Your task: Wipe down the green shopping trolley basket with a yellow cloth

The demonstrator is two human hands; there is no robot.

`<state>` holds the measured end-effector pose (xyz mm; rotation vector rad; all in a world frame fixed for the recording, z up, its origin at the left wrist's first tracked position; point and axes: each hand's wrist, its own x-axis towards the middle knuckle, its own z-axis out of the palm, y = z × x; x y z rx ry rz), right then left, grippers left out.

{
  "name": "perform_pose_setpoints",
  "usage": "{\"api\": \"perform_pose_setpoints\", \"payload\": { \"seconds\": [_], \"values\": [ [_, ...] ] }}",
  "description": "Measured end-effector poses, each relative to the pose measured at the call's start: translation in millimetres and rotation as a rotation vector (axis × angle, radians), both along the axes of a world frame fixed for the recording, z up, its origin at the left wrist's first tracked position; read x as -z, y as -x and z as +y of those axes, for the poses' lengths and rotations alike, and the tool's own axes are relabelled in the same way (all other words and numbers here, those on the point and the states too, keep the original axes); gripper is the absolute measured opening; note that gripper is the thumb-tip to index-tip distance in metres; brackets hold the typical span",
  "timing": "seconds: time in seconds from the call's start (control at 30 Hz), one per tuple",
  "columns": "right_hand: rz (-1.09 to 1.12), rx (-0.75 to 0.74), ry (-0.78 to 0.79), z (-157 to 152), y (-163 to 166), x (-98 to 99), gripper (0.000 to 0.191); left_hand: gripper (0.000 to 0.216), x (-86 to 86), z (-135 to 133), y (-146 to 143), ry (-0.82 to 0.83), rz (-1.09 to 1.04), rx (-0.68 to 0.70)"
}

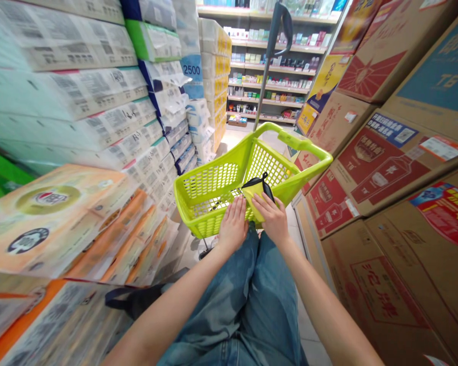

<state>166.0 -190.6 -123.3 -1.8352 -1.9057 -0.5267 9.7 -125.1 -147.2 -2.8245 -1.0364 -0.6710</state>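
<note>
A small yellow pouch with black trim and a black loop (258, 189) is held above my knees, at the near rim of a lime-green shopping basket (209, 179). My right hand (272, 217) grips it from the right, fingers lying across its yellow face, thumb hidden. Close by on the left, my left hand (234, 218) has its fingers stretched out and side by side, the tips near the pouch's left edge. Whether they touch it I cannot tell. Both forearms extend over my jeans (229, 295).
Stacked tissue packs (99, 86) line the left side, with orange packs (53, 213) nearer me. Cardboard cartons (389, 162) are piled on the right. A dark-handled upright pole (267, 76) stands beyond the basket, before stocked shelves (290, 63). A dark strap (122, 300) lies at lower left.
</note>
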Motion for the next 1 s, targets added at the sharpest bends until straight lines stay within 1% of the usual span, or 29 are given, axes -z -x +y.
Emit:
{"api": "perform_pose_setpoints", "payload": {
  "seconds": [0.07,0.1,0.2,0.27,0.33,0.4,0.5,0.57,0.63,0.67,0.73,0.83,0.93,1.0],
  "values": [
    [-0.046,0.005,0.025,-3.4,-29.6,-15.9,0.067,0.072,0.5,0.1,-0.2,0.000,-0.007,-0.001],
    [-0.057,0.035,0.018,-5.0,-47.2,-24.1,0.066,0.071,0.8,0.1,-0.3,-0.002,-0.010,0.000],
    [-0.026,0.208,-0.072,-7.2,-93.0,-42.2,0.059,0.069,1.6,0.2,-0.4,-0.004,-0.007,0.006],
    [0.018,0.318,-0.135,-5.3,-104.3,-45.8,0.058,0.069,1.9,0.0,-0.6,-0.004,-0.006,0.004],
    [0.050,0.378,-0.154,-1.0,-94.3,-42.0,0.060,0.069,2.4,-0.3,-0.8,-0.006,-0.011,0.000],
    [0.057,0.356,-0.124,4.4,-66.9,-32.5,0.064,0.070,2.9,-0.4,-1.1,-0.008,-0.018,0.000],
    [0.044,0.213,-0.047,11.2,-15.5,-14.7,0.068,0.070,3.3,-0.1,-1.2,-0.004,-0.026,0.003],
    [0.033,0.120,-0.012,12.7,9.7,-6.3,0.068,0.070,2.9,0.1,-1.1,0.000,-0.023,0.005],
    [0.013,0.054,0.008,11.1,18.8,-4.1,0.068,0.071,2.0,0.1,-0.8,0.002,-0.017,0.005],
    [-0.005,0.029,0.018,9.2,16.5,-5.5,0.068,0.071,1.5,0.0,-0.7,0.002,-0.015,0.004],
    [-0.059,-0.007,0.034,3.8,-1.1,-12.7,0.068,0.071,0.7,-0.3,-0.5,0.000,-0.012,0.001],
    [-0.148,0.018,0.031,-5.5,-50.8,-29.4,0.065,0.071,0.6,-0.2,-0.3,-0.006,-0.006,0.001],
    [-0.163,0.176,-0.053,-10.8,-101.8,-45.1,0.057,0.071,1.4,0.2,-0.5,-0.010,0.000,0.004],
    [-0.132,0.302,-0.108,-10.5,-117.5,-50.2,0.054,0.071,2.1,0.2,-1.1,-0.006,-0.005,0.004]
  ]
}}
